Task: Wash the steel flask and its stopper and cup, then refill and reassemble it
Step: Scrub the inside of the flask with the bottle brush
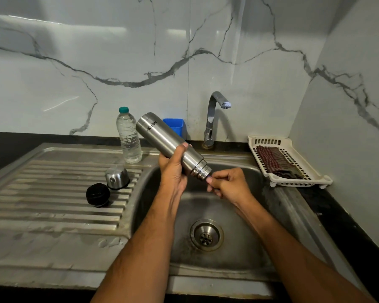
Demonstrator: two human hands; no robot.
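Observation:
Over the sink basin (245, 248) my left hand (173, 171) grips the steel flask (162, 137) around its middle. The flask is tilted, base up and to the left, open threaded mouth down and to the right. My right hand (227, 183) is at the mouth, fingers curled around a small dark thing that I cannot make out. The steel cup (116, 178) stands upside down on the ribbed drainboard (53, 193). The black stopper (97, 194) lies just in front of it.
A clear plastic water bottle (128, 136) with a green cap stands at the back of the drainboard. A blue container (174, 125) sits behind the flask. The tap (213, 117) is off. A white basket (293, 167) with a checked cloth sits to the right.

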